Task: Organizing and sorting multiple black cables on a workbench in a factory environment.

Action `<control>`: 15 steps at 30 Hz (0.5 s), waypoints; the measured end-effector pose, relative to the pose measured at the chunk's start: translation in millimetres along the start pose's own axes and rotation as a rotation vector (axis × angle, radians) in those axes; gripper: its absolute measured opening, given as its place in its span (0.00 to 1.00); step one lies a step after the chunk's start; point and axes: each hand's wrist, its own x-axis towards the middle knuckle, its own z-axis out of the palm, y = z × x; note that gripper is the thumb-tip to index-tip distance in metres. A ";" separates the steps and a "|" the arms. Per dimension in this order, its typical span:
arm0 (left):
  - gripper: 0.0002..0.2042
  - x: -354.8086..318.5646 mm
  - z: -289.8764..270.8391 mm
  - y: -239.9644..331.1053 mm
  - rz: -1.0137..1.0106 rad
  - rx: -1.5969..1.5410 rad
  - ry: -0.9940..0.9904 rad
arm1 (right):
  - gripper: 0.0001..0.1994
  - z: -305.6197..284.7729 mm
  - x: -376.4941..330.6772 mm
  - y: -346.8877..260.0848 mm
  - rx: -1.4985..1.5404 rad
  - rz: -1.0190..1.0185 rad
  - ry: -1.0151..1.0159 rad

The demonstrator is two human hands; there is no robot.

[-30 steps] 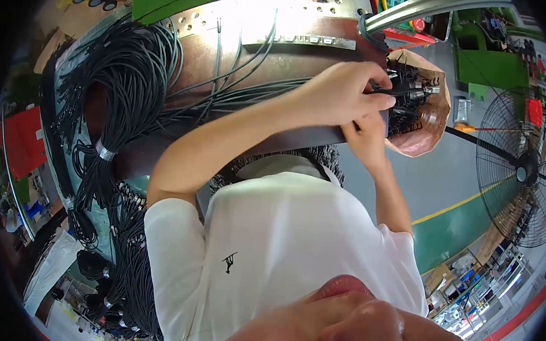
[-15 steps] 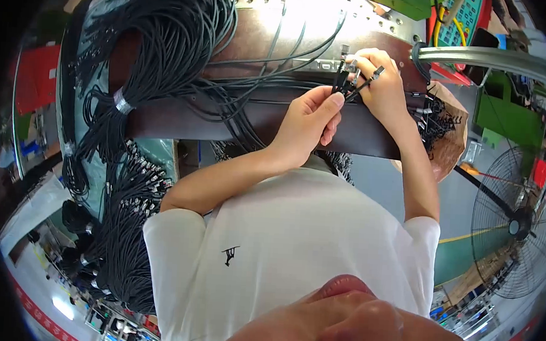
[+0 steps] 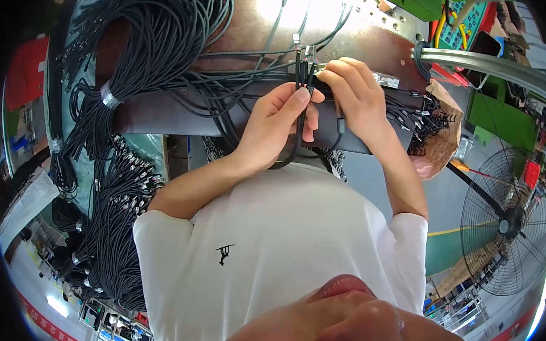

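Observation:
My left hand (image 3: 282, 118) is closed round a few black cables (image 3: 302, 78), thumb pressed on top. Their small silver connector ends (image 3: 310, 50) point up and away from me, and a loop of cable hangs below the hand. Beside it on the right, my right hand (image 3: 355, 97) is curled, its fingertips pinched close to those cable ends. A dark cable end with a grey sleeve (image 3: 341, 126) dangles under the right palm, seemingly held by those fingers. The exact grip is partly hidden.
A dark brown worktable (image 3: 163, 123) lies beneath my hands. A large tied bundle of black cables (image 3: 162, 45) covers its left side, with more bundles (image 3: 120, 223) hanging below. To the right are a brown paper bag (image 3: 444, 134) of cable ends and a black fan (image 3: 507, 222).
Both hands have shifted left with the cables. The connector ends, fanned out before, now stand closer together. The right hand has lowered slightly, and a cable end now shows beneath it.

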 end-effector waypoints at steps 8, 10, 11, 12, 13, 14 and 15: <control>0.13 1.8 0.0 -1.1 -0.036 -0.073 -0.010 | 0.10 -7.3 23.9 -0.2 -0.083 -0.149 -0.266; 0.13 0.2 2.5 -0.6 -0.049 -0.083 -0.019 | 0.09 -7.5 21.4 -2.4 -0.106 -0.142 -0.270; 0.13 -0.8 3.7 0.0 -0.062 -0.092 -0.022 | 0.09 -7.2 20.8 -3.8 -0.123 -0.136 -0.272; 0.13 0.1 4.6 0.8 -0.062 -0.093 -0.023 | 0.12 -9.4 19.5 -1.2 -0.075 -0.097 -0.278; 0.13 4.2 4.6 2.8 -0.067 -0.119 -0.031 | 0.12 -10.2 16.8 1.7 -0.077 -0.101 -0.277; 0.14 7.4 5.3 4.6 -0.074 -0.145 -0.039 | 0.14 -10.1 11.8 3.7 -0.078 -0.065 -0.122; 0.14 9.4 7.4 6.6 -0.073 -0.145 -0.040 | 0.16 -9.8 8.8 3.9 -0.079 -0.027 0.032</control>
